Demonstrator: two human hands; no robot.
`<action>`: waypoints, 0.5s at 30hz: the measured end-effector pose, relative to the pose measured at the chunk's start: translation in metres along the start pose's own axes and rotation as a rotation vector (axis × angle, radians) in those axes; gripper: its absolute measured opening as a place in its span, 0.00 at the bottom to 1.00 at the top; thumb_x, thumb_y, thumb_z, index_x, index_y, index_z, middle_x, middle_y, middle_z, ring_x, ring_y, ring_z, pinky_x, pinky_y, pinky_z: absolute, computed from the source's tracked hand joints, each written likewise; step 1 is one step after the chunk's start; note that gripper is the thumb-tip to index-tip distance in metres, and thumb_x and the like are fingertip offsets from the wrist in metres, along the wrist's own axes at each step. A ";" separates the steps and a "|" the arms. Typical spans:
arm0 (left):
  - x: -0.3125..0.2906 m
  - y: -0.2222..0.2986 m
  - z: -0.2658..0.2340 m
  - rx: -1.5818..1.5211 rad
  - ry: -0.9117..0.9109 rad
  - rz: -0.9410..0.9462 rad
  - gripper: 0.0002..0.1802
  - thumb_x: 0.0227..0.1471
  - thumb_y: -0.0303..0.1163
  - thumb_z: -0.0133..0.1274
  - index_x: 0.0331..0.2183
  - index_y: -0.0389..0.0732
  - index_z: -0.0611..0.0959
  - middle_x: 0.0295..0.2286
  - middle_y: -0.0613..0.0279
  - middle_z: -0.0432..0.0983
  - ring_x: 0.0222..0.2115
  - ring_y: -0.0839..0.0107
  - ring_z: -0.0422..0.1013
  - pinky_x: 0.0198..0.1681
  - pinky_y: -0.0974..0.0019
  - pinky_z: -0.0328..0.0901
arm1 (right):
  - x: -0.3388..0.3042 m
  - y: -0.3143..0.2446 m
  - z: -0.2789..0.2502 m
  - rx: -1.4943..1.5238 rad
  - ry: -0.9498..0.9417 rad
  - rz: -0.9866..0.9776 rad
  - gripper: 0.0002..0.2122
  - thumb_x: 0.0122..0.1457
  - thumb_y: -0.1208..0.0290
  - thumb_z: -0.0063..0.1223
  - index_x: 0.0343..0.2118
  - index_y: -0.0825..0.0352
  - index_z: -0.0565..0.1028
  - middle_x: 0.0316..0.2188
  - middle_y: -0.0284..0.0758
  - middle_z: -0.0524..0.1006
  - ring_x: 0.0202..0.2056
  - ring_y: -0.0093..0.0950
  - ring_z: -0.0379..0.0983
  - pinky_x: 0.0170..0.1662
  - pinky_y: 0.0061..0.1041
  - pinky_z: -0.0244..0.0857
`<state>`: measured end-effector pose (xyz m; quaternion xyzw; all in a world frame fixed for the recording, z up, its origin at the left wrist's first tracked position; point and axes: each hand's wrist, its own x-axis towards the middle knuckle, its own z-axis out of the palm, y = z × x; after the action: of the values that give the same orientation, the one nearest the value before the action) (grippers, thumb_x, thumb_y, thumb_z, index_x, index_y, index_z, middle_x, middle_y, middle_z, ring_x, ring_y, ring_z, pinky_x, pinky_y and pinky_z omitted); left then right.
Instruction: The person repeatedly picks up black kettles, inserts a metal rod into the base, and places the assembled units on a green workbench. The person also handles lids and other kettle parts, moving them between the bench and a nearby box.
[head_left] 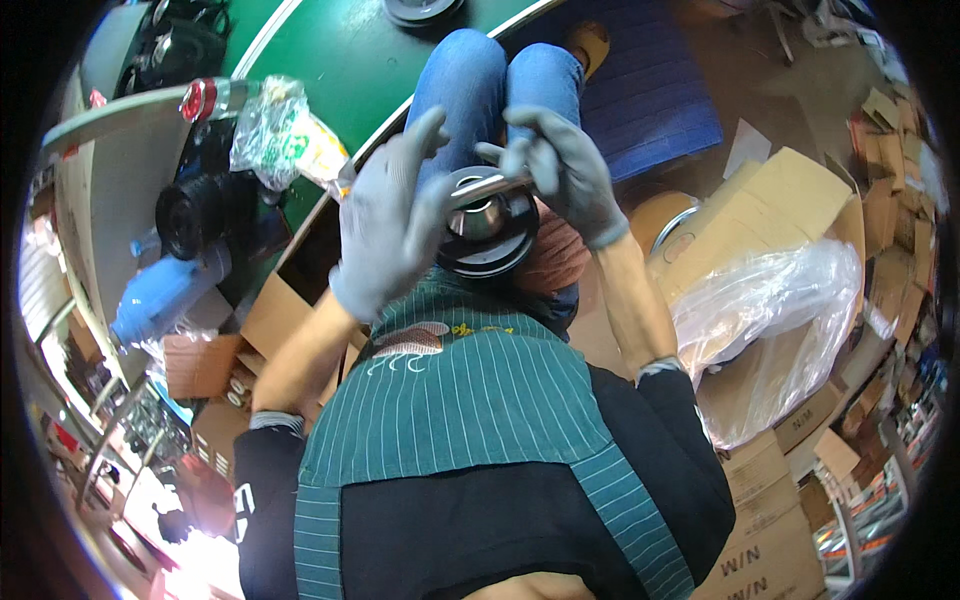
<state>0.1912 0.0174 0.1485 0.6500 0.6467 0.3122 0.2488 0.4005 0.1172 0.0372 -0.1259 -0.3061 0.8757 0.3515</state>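
My left hand [388,222] is open, fingers spread, beside the near end of the bar [488,189]. My right hand [570,178] grips its other end with curled fingers. The black disc [486,264] sits below, between my hands.

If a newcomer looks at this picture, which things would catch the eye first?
Probably the striped green apron at the centre. Above it, the grey-gloved left hand and right hand flank a round black part. To the right, clear plastic lies over an open cardboard box.
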 end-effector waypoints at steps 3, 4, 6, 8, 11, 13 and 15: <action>0.030 -0.047 0.006 -0.417 -0.192 -0.122 0.33 0.75 0.49 0.33 0.62 0.34 0.76 0.43 0.44 0.84 0.47 0.55 0.82 0.55 0.55 0.74 | -0.042 -0.014 0.031 -0.168 -0.083 -0.128 0.24 0.71 0.54 0.46 0.40 0.75 0.84 0.27 0.38 0.79 0.39 0.28 0.79 0.71 0.52 0.60; 0.044 -0.056 0.009 -0.499 -0.294 -0.065 0.35 0.75 0.53 0.33 0.63 0.35 0.76 0.42 0.46 0.84 0.46 0.57 0.82 0.55 0.56 0.74 | -0.049 -0.022 0.046 -0.335 -0.097 -0.179 0.23 0.67 0.54 0.50 0.33 0.72 0.87 0.27 0.37 0.78 0.40 0.30 0.78 0.72 0.54 0.57; 0.067 -0.061 0.021 -0.758 -0.492 -0.210 0.38 0.74 0.57 0.33 0.60 0.36 0.80 0.40 0.50 0.85 0.42 0.61 0.83 0.52 0.61 0.75 | -0.050 -0.040 0.063 -0.762 -0.284 -0.236 0.10 0.50 0.64 0.60 0.22 0.65 0.84 0.16 0.31 0.69 0.34 0.33 0.75 0.70 0.60 0.59; 0.092 -0.057 0.034 -0.859 -0.696 -0.352 0.41 0.74 0.60 0.32 0.55 0.36 0.86 0.37 0.54 0.86 0.38 0.67 0.82 0.50 0.65 0.75 | -0.051 -0.048 0.078 -1.081 -0.472 -0.275 0.07 0.43 0.66 0.60 0.22 0.61 0.84 0.15 0.31 0.69 0.31 0.34 0.74 0.67 0.58 0.63; 0.118 -0.056 0.054 -0.912 -0.881 -0.234 0.41 0.74 0.61 0.33 0.52 0.35 0.87 0.34 0.58 0.84 0.29 0.75 0.76 0.36 0.71 0.73 | -0.035 -0.051 0.103 -1.342 -0.740 -0.260 0.15 0.52 0.64 0.61 0.13 0.57 0.70 0.14 0.28 0.68 0.24 0.30 0.69 0.50 0.43 0.70; 0.130 -0.060 0.070 -0.878 -0.914 -0.233 0.39 0.74 0.59 0.35 0.48 0.35 0.89 0.33 0.59 0.84 0.27 0.77 0.75 0.34 0.72 0.72 | -0.020 -0.048 0.111 -1.441 -0.850 -0.186 0.16 0.56 0.61 0.58 0.14 0.56 0.70 0.13 0.29 0.69 0.22 0.30 0.69 0.44 0.39 0.69; 0.138 -0.066 0.087 -0.851 -0.982 -0.277 0.38 0.74 0.57 0.36 0.45 0.34 0.90 0.32 0.58 0.85 0.26 0.77 0.75 0.34 0.72 0.72 | -0.004 -0.040 0.121 -1.504 -0.946 -0.064 0.16 0.58 0.59 0.56 0.14 0.55 0.71 0.12 0.30 0.71 0.21 0.30 0.71 0.39 0.38 0.67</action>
<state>0.2049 0.1643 0.0535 0.4725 0.3559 0.1729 0.7875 0.3719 0.0829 0.1564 0.0601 -0.9167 0.3933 0.0370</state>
